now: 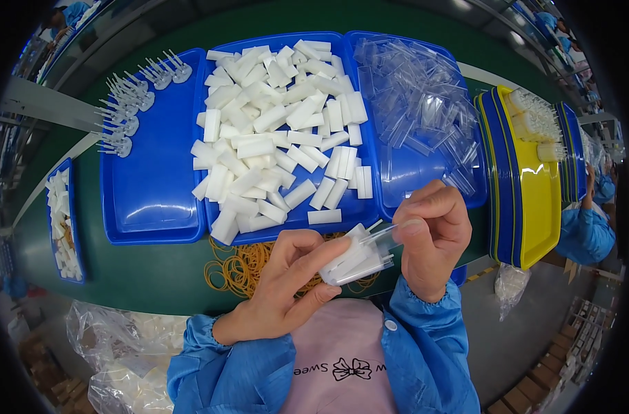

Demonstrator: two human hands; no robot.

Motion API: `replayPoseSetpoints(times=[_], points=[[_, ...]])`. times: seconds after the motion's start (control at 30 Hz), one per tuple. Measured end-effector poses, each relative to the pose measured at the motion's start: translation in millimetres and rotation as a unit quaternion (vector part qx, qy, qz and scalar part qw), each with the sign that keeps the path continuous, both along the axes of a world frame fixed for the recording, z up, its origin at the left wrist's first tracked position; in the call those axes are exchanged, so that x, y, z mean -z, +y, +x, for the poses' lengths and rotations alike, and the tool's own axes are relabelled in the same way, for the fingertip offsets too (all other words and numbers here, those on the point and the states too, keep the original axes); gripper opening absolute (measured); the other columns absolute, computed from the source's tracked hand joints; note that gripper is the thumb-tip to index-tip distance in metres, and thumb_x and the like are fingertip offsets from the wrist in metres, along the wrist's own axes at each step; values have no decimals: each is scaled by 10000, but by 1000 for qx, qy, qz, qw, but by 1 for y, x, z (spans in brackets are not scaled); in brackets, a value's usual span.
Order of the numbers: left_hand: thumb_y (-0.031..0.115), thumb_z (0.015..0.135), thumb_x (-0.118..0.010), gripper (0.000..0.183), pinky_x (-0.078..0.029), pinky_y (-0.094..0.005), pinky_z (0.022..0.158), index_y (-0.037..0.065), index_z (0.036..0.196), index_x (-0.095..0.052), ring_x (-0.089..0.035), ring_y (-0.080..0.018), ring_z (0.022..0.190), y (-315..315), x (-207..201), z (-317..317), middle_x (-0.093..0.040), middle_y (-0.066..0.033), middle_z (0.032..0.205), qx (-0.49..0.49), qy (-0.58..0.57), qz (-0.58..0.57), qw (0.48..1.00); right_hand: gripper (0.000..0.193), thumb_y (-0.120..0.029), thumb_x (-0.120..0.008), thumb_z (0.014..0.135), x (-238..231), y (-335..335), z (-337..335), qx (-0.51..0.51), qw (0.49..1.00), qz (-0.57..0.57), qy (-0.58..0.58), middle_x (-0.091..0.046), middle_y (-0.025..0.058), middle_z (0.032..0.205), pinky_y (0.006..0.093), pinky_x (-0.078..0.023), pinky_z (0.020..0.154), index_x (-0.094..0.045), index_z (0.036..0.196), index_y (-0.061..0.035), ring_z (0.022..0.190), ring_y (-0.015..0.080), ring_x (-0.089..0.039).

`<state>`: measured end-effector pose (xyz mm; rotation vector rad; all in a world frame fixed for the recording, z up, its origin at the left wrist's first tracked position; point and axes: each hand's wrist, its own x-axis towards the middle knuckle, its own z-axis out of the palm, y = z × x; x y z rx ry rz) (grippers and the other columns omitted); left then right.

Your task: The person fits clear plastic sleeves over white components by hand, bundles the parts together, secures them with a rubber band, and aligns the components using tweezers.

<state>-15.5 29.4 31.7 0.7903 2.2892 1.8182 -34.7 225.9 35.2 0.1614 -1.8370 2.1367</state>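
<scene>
My left hand (283,279) is closed round a small bundle of white blocks (349,265) in front of my chest. Clear plastic wraps part of this bundle, and thin pale stems stick out at its upper right end. Thumb and fingers of my right hand (435,238) pinch a clear plastic piece (387,236) against that same end. Just beyond both hands, a heap of white foam-like blocks (266,131) fills a blue tray (359,210). To its right, clear plastic pieces (421,103) lie in a second blue tray (411,176).
A blue tray (155,186) at the left carries stemmed pieces on clear round bases (124,107) along its edge. Yellow rubber bands (242,269) lie near my left hand. Stacked trays (528,221), a yellow one on top, stand at the right. A person (587,231) sits beyond.
</scene>
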Motion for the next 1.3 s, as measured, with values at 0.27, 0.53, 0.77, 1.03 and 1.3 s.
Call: replayPoseSetpoints(times=[0.27, 0.53, 0.77, 1.03, 1.3], points=[[52, 785, -629, 459, -411, -287, 769, 39, 1235, -537, -442, -207, 893, -2, 5, 2, -387, -107, 1034, 52, -24, 29, 998, 159, 5, -694, 742, 0, 0, 1, 0, 1000, 1, 12, -550, 56, 771, 205, -391, 615, -575, 846, 0, 689, 93, -494], [78, 800, -619, 441, -410, -286, 770, 65, 1235, -547, -421, -225, 923, -1, 4, 1, -397, -111, 1010, 80, -20, 15, 997, 160, 11, -695, 737, -2, 2, 2, -14, 1000, -1, -7, -551, 56, 775, 205, -386, 611, -579, 846, 5, 683, 85, -488], [31, 696, -690, 514, -408, -303, 771, 89, 1196, -588, -443, -225, 892, 4, 7, 0, -420, -90, 974, 34, 112, -40, 992, 159, 22, -688, 736, -1, 4, 1, -23, 1000, -8, -16, -548, 56, 779, 203, -384, 611, -576, 846, 2, 680, 81, -482], [-21, 590, -719, 550, -437, -316, 711, 60, 1125, -622, -497, -235, 846, 6, 10, 6, -422, -96, 966, -51, 145, -38, 987, 235, -60, -750, 723, 4, 2, 4, -34, 994, -5, 106, -574, 104, 824, 228, -438, 607, -589, 885, -3, 704, 126, -560], [6, 556, -751, 541, -445, -310, 679, 82, 1082, -650, -502, -216, 821, 8, 7, 2, -396, -82, 959, -32, 217, -66, 974, 298, -160, -781, 709, 1, 1, 13, -19, 992, -14, 124, -574, 117, 854, 221, -442, 573, -592, 889, -15, 672, 121, -564]])
